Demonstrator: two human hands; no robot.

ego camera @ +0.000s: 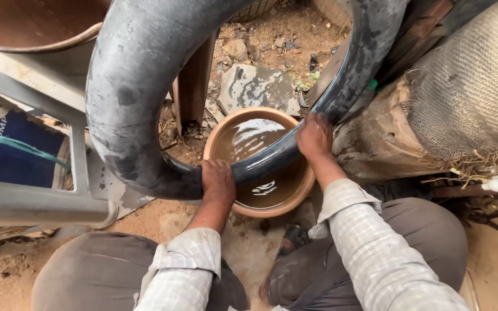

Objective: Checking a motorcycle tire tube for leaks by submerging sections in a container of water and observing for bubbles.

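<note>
Rubber inner tube (139,86), grey and inflated, loops from far left down across the middle, its lowest stretch dipped into a tan basin (259,204) of muddy water. Both hands are clamped on that wet stretch, apart from each other: left hand (217,179) grips it at the basin's near-left rim, right hand (313,137) presses on it at the far-right rim. Between the 2 hands the tube lies in water.

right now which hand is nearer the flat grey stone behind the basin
Right. The right hand grips the tube at the basin's far rim, just below the stone; the left hand holds it lower, at the near-left rim.
</note>
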